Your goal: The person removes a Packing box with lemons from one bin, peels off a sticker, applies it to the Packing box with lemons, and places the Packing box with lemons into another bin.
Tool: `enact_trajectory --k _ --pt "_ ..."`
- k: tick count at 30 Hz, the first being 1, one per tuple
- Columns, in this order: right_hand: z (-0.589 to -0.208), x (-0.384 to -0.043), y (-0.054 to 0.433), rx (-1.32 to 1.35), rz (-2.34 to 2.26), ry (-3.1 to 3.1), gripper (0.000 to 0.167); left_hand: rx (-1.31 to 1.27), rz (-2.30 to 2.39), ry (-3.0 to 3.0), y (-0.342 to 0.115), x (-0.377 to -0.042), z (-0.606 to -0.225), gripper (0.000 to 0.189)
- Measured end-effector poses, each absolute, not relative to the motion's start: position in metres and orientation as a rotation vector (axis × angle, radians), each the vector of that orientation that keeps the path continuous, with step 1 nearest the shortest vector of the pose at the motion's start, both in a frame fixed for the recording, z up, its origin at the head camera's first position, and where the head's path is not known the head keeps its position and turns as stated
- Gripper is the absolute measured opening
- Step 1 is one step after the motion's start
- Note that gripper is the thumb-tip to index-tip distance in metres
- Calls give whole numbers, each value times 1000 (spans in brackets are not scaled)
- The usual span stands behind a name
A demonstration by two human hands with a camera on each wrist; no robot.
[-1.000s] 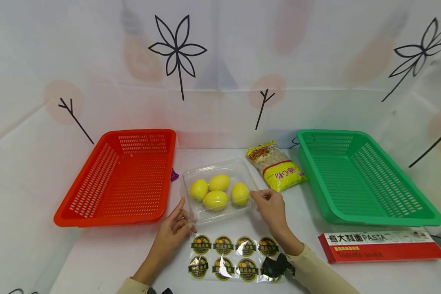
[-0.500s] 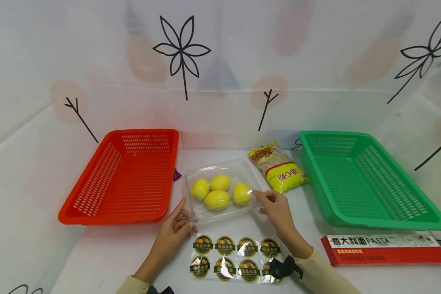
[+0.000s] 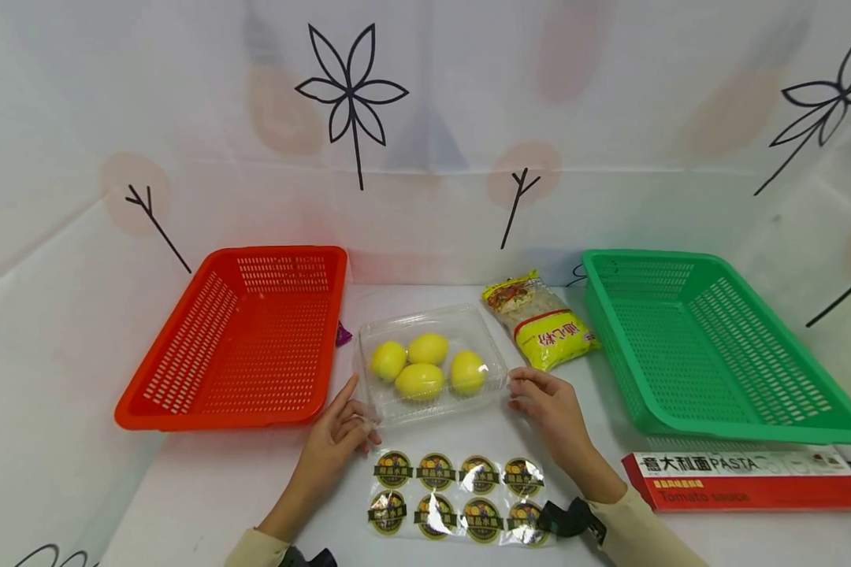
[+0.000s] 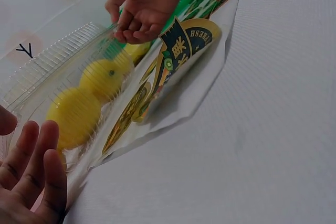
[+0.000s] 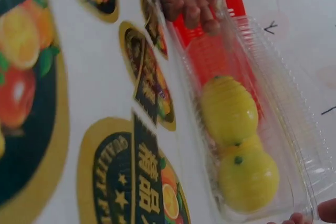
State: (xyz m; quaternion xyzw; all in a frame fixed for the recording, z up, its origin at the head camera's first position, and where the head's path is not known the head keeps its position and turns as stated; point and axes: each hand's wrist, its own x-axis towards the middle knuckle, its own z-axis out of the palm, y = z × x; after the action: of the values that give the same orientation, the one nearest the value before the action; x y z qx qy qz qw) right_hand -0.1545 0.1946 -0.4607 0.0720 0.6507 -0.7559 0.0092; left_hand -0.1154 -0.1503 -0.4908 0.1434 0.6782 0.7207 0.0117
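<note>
A clear plastic clamshell box (image 3: 390,411) with several lemons (image 3: 420,382) inside lies on the white table, its lid down over the fruit. My left hand (image 3: 333,437) rests at the box's front left corner, index finger extended along the side and the other fingers loosely bent. At the front right corner, my right hand (image 3: 549,409) pinches the rim between thumb and index finger. The left wrist view shows that hand (image 4: 149,6) at the far corner, above the rim. Just in front of the box lies a sheet of round fruit stickers (image 3: 436,472).
A red basket (image 3: 230,417) stands at left, with a small purple packet (image 3: 343,335) beside it. At right are a green basket (image 3: 752,429), a yellow pasta bag (image 3: 546,327) and a red-and-white pasta box (image 3: 745,492). A patterned cloth (image 3: 432,213) hangs behind.
My right hand has shifted right along the box's edge to its front right corner. My left hand stays at the left corner; the view has shifted slightly.
</note>
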Motion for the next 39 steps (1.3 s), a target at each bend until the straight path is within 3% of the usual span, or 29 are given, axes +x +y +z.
enact_trajectory --k 26,39 --pt "-468 -156 200 66 -2402 1912 28 427 2275 2086 -151 -116 -492 76" --pt "-477 -158 199 -65 -2273 2206 27 409 2267 2125 -150 -114 -488 75"
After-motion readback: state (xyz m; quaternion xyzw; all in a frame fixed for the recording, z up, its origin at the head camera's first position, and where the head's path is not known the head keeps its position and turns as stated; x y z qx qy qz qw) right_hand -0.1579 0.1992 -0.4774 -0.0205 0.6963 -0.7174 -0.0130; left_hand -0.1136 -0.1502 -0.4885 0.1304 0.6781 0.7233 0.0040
